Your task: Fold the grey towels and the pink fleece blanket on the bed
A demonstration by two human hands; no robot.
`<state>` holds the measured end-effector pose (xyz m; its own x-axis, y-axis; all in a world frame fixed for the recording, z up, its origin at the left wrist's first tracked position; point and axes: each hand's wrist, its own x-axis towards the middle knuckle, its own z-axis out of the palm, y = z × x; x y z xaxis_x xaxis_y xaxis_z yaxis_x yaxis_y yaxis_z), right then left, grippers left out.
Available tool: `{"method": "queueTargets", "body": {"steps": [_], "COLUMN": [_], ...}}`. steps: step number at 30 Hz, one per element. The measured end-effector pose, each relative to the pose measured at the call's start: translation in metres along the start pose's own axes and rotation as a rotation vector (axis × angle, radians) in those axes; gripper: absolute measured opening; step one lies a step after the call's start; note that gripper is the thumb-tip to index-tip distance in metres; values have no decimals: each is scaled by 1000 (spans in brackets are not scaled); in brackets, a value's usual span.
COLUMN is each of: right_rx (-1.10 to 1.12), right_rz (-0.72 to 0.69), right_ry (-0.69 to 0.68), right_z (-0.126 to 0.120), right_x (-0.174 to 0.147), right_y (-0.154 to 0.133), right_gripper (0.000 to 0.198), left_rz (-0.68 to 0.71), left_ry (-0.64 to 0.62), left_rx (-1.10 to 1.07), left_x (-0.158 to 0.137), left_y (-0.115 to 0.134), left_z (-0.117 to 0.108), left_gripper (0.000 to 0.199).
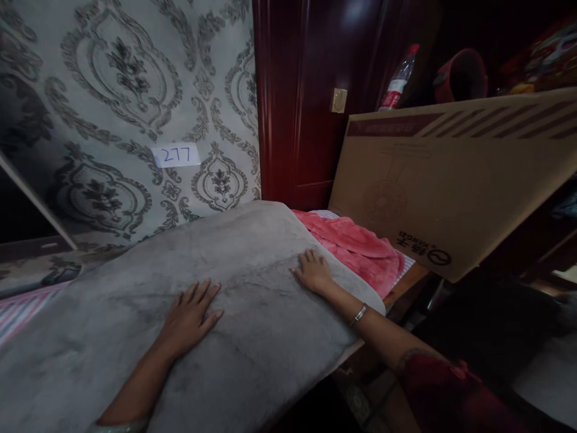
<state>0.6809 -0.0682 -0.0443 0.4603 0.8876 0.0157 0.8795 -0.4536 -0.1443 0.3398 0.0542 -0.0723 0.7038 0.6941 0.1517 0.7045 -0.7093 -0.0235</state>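
A grey plush blanket [270, 325] lies spread over the surface in front of me, with shallow creases across its middle. My left hand [189, 319] rests palm down on it, fingers spread. Farther right and a little higher, my right hand [313, 272] also lies flat on the grey cloth, fingers apart. A silvery bracelet [359, 314] circles my right wrist. Past the blanket's right edge, a crumpled pink blanket [356, 246] sits close to my right hand. Neither hand holds anything.
A large cardboard box [433, 186] stands at the right, with a red-capped bottle [399, 78] above its edge. Behind are a patterned wall [193, 78] with a paper label [177, 155] and a dark red wooden panel [293, 108]. Striped cloth [27, 310] shows at the left.
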Motion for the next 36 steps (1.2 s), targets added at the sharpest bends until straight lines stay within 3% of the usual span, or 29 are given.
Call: {"method": "queueTargets", "body": {"steps": [6,11,15,18,21,31,36], "right_rx": [86,26,41,42,30,-83,-106], "right_rz": [-136,-240,-128,26,79,122,85], "right_ry": [133,57,111,155,117,-2,-70], "right_z": [-4,9,16,16,14,18,-1], "right_x": [61,104,115,113,105,39,13], "right_y": [-31,-11,2,5,11,66,74], "right_gripper": [65,64,65,68,71,72,69], "left_rz": [16,16,31,38,25,-17,4], "left_ry": [22,50,57,64,48,-37,-13], "left_rx": [17,19,30,33,36,-29,-49], "left_x": [-2,-4,-4,-4,-3,-2,-4], "left_y": [-3,-10,-13,-14,-12,5,13], "left_z": [2,8,12,12,10,-9,-15], "left_gripper": [65,65,66,65,66,67,66]}}
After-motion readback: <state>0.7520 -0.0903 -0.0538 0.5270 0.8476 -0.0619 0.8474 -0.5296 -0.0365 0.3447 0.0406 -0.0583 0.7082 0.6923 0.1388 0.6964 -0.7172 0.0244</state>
